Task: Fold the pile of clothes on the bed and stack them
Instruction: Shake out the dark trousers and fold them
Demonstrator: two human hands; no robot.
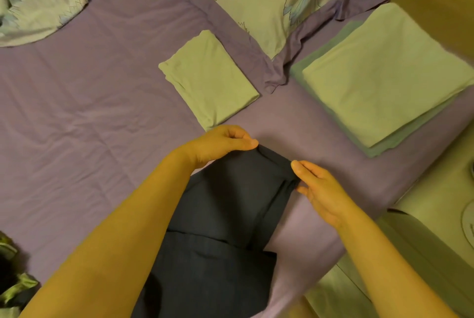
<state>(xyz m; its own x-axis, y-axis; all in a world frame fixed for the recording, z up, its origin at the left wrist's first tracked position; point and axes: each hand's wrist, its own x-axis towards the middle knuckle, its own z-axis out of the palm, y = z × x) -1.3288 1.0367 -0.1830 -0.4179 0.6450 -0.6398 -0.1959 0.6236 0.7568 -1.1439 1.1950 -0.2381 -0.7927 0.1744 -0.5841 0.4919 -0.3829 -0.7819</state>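
While both hands pinch the far edge of the dark garment [225, 215], the left hand [220, 142] at one corner and the right hand [318, 187] at the other, it lies on the bed [89, 112] near the folded pale pieces [209, 77]. Keeping the edge taut and level should give a square fold.

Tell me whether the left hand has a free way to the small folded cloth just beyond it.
Probably yes. The small folded cloth lies on the bed sheet just past the left hand, nothing between them. But that hand is pinching the dark garment with the right hand, so it must let go first.
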